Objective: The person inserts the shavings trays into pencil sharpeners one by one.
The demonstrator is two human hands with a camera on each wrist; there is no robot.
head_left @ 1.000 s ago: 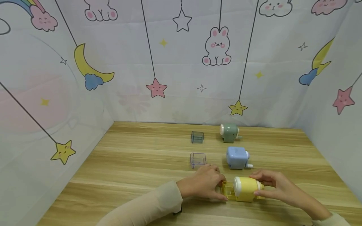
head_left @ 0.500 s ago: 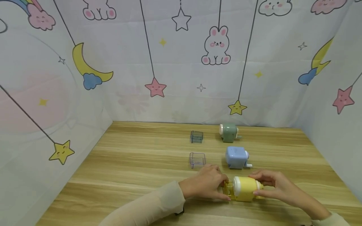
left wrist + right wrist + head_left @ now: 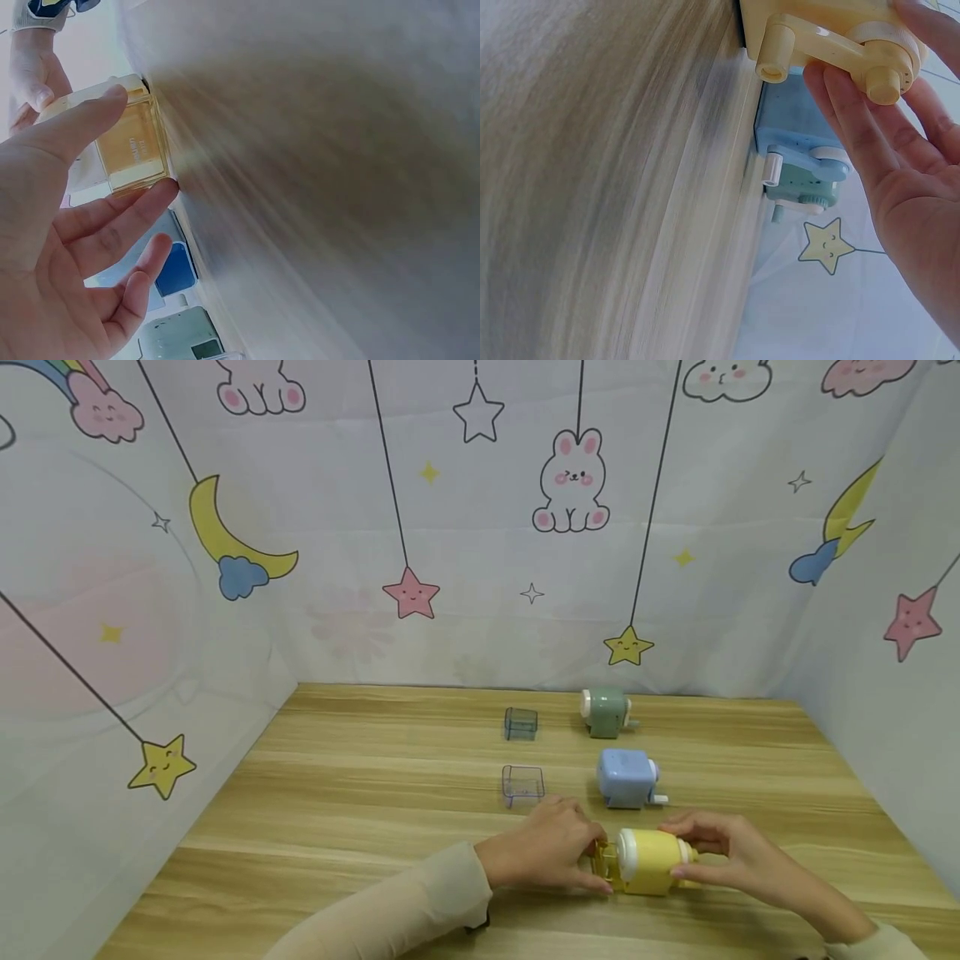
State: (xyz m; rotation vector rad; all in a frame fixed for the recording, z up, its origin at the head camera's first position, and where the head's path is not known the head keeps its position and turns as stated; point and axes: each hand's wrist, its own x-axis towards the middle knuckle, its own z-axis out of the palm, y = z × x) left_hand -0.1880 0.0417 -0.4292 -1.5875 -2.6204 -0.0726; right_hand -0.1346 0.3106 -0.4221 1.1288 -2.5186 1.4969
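Observation:
A yellow crank pencil sharpener [image 3: 648,862] stands on the table's near part, its white-ringed end facing left. The person's right hand [image 3: 731,853] grips it at the crank end, thumb in front and fingers behind; the right wrist view shows the yellow crank [image 3: 832,49] beside the fingers. At the other end, the left hand [image 3: 551,845] pinches a see-through yellow shavings drawer [image 3: 135,146] between thumb and fingers. Part of this drawer sticks out of the sharpener's left side. The left fingers cover some of it in the head view.
Behind stand a blue pencil sharpener [image 3: 627,778] and a green pencil sharpener [image 3: 606,712]. To their left lie a clear purple-edged drawer [image 3: 522,782] and a clear dark drawer [image 3: 521,724]. A printed cloth [image 3: 480,543] hangs along the back of the wooden table [image 3: 337,760].
Between one second and half a second ago, the left hand moved slightly right and the yellow drawer slid further into the sharpener. Since then both hands have stayed nearly still.

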